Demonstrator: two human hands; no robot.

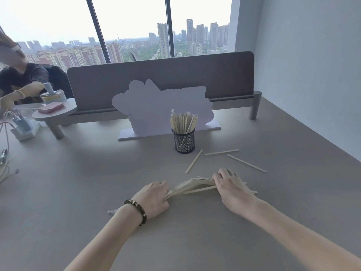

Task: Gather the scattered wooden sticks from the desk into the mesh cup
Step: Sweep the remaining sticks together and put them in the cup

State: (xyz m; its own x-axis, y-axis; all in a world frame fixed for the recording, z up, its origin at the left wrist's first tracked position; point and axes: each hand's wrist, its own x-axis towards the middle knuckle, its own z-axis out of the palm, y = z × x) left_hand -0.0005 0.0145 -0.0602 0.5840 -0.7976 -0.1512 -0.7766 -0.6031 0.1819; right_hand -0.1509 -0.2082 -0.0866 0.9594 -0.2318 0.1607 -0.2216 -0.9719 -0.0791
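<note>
Grey counter [254, 222]. Left hand [154, 198], beaded bracelet [136, 211] on wrist, fingers curled onto the near end of a fanned bundle of wooden sticks [193, 187] lying on the surface. Right hand [229, 184] pressed over the bundle's far end, fingers bent down around it. Three loose sticks [247, 163] lie apart beyond the hands. Black mesh cup [183, 141] upright further back, already holding many sticks, in front of a white cutout board [154, 106]
</note>
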